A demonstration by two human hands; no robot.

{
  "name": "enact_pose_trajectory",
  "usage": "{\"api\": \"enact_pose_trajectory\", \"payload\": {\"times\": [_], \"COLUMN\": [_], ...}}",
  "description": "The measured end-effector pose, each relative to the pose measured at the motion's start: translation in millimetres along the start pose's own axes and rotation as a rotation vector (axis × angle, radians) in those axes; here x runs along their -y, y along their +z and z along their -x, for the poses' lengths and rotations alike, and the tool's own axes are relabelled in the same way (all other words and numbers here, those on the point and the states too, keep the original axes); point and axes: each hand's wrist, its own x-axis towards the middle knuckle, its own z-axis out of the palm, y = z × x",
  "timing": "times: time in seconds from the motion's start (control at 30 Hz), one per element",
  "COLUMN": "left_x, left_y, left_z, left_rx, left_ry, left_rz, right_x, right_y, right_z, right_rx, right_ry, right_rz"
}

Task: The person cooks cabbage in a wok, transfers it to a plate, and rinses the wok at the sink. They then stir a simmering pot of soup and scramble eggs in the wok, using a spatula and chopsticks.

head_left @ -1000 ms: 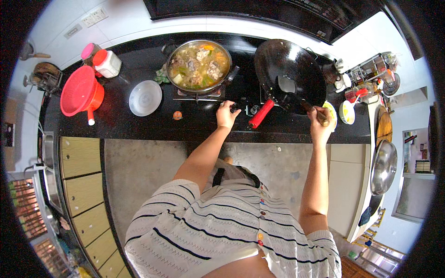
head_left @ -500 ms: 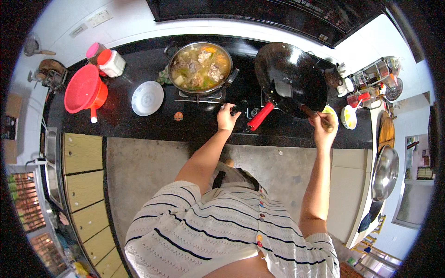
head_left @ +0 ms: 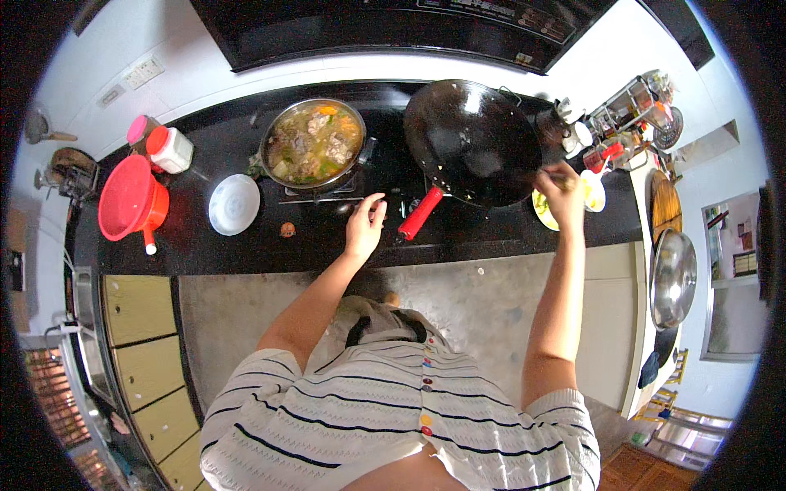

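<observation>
My left hand (head_left: 363,229) is at the front of the black stove, its thumb and finger curled about a dark knob that is mostly hidden. Behind it stands a steel pot (head_left: 315,143) of broth with meat chunks, orange pieces and greens. My right hand (head_left: 562,195) grips the brown handle of a spatula at the near right rim of a black wok (head_left: 471,147). I cannot make out the spatula's blade against the wok. A red grip (head_left: 421,214) sticks out from the wok toward me. Small food bits cling inside the wok.
A pale plate (head_left: 234,204), red plastic basin (head_left: 127,198) and red-lidded jar (head_left: 172,150) stand left. Two bowls with yellow-green food, one a white bowl (head_left: 594,191), sit by my right hand. Farther right are a seasoning rack (head_left: 626,110) and a metal lid (head_left: 674,278).
The spatula blade, plain to see in the wok before, no longer shows clearly; my right hand has lifted toward the wok's rim. My left hand stays by the knob. The view has shifted.
</observation>
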Motion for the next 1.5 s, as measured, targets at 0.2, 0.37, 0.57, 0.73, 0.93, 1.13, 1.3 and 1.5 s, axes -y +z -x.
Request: {"api": "enact_pose_trajectory", "payload": {"times": [0.2, 0.37, 0.57, 0.73, 0.93, 1.13, 1.3, 1.5], "left_x": [-74.1, -65.7, -68.5, -70.0, -52.9, -61.2, -57.4, -51.6], "left_y": [28.2, 43.7, 21.7, 19.9, 36.1, 43.8, 39.4, 43.6], "left_z": [5.7, 1.6, -10.5, -13.8, 0.3, 1.5, 1.3, -0.9], "left_rx": [0.324, 0.323, 0.289, 0.308, 0.245, 0.271, 0.256, 0.239], "left_ry": [-0.242, -0.065, -0.092, -0.059, -0.039, -0.009, -0.006, -0.023], "left_rz": [0.235, 0.039, 0.036, -0.006, -0.018, -0.033, -0.057, 0.017], "right_x": [21.3, -10.4, -13.5, 2.0, 11.2, -4.1, 22.8, 17.9], "right_y": [14.4, 26.2, 27.3, 20.0, 26.9, 54.8, 15.5, 54.9], "right_z": [-5.8, -17.1, -2.1, 1.3, -2.5, -12.4, -25.7, -33.8], "right_rx": [0.145, -0.084, 0.082, -0.100, 0.098, -0.180, 0.030, -0.179], "right_ry": [0.144, -0.059, 0.106, -0.175, 0.118, -0.229, 0.107, -0.118], "right_rz": [-0.398, -0.019, -0.567, 0.037, -0.427, 0.022, -0.211, 0.018]}}
